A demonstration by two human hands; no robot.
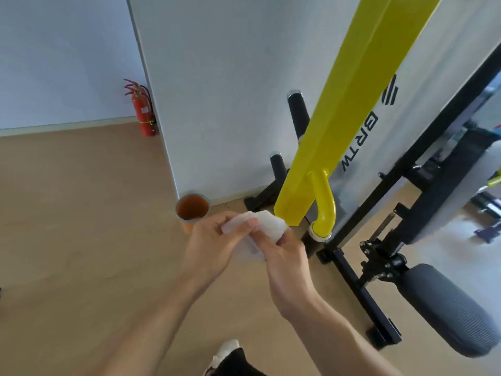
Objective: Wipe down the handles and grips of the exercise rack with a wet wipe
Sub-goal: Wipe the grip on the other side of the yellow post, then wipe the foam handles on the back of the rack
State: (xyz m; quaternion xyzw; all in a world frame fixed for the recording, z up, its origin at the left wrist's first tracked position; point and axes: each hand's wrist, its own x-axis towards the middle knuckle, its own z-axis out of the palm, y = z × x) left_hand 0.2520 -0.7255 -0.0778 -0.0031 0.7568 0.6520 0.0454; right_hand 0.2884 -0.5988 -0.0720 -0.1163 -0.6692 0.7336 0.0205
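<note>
Pale wood-look floor (81, 213) runs back to plain white walls (217, 77), with a red fire extinguisher (142, 109) standing in the far left corner. Both hands meet at the centre of the view, just left of the exercise rack (379, 213), and share a crumpled white wet wipe (260, 226). The left hand (214, 242) pinches the wipe from the left, its fingers (244, 226) narrowed on the fabric with the thumb laid over the top. The right hand (287, 264) closes on the wipe from the right and below, fingers curled under the bunched cloth. Just right of the wipe hangs the lower end of a slanted yellow beam (339, 118), and a curved yellow handle (324, 204) bends down from it; the wipe sits close to the beam's bottom edge, though contact cannot be told. Two black foam grips (298, 112) stand behind the beam. A small cup (193, 207) with a brown inside stands on the floor just beyond the left hand. Near right, a black padded roller (447, 308) juts from the black frame.
</note>
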